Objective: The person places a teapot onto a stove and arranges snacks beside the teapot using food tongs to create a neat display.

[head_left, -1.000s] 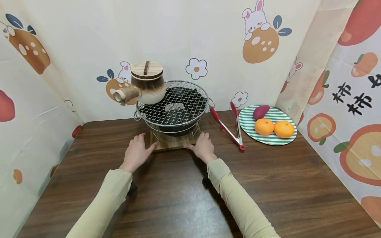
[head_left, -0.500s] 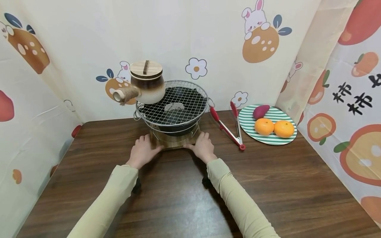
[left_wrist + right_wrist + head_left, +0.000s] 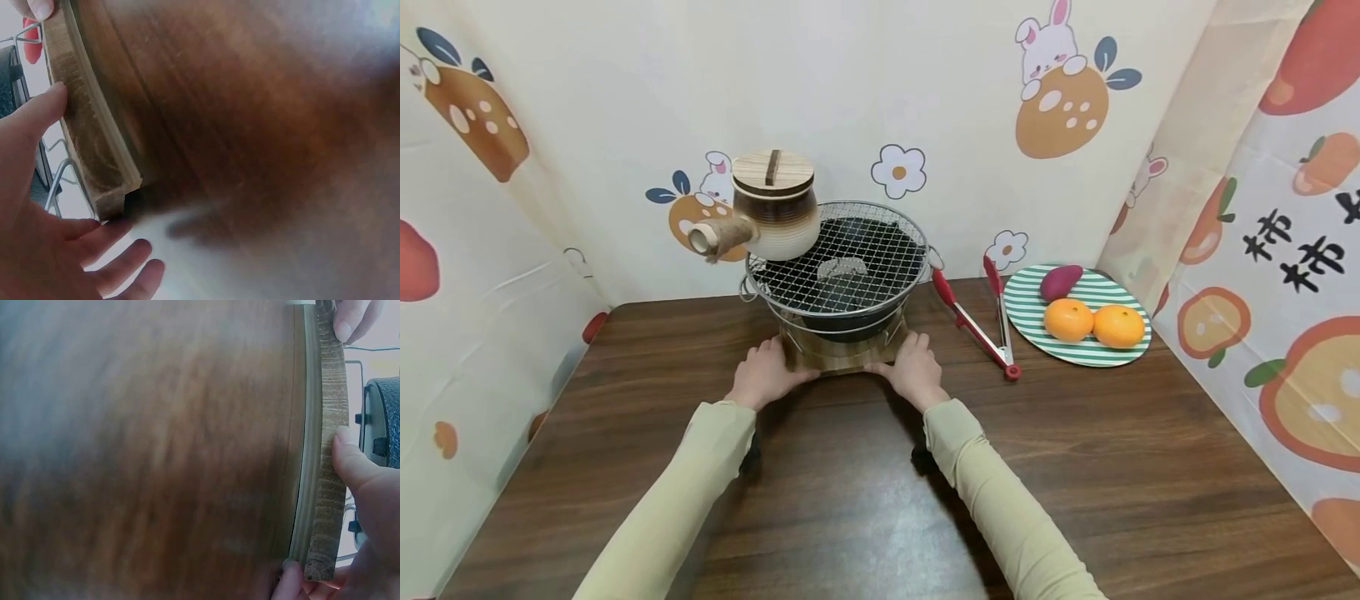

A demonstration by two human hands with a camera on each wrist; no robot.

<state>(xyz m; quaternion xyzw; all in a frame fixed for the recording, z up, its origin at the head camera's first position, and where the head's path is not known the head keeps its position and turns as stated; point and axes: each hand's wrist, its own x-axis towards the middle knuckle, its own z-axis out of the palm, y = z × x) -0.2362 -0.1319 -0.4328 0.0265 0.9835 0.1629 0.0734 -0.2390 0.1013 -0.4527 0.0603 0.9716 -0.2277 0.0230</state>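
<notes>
Square wooden base board (image 3: 838, 363) of the small round black charcoal stove (image 3: 842, 321) sits on the dark brown wood-grain bench (image 3: 880, 500), toward its rear edge and near the printed backdrop. Both hands bracket the board from the near side: the left hand (image 3: 765, 377) lies against the board's left corner and the right hand (image 3: 914, 369) against its right corner, a placement that appears suited to steadying or shifting the whole stack from its lowest, widest part. In the left wrist view, the thumb rests on the board's rough edge (image 3: 81, 125) while the other fingers are spread and nearly straight beside the corner. In the right wrist view, the right thumb presses on the same edge (image 3: 328, 456) and the remaining fingers curl under the corner, so this hand has a light pinch on the board. The board is pale, coarse-grained and thick, with a lighter strip along its lower margin. Above it, a round wire mesh grill (image 3: 838, 262) carries a brown-and-cream ceramic pot with a wooden lid (image 3: 775, 208) on its left side. Red-handled metal tongs (image 3: 977, 321) lie just right of the stove, beside a green-striped oval plate (image 3: 1028, 325) holding two oranges (image 3: 1093, 323) and a purple sweet potato (image 3: 1060, 282).
</notes>
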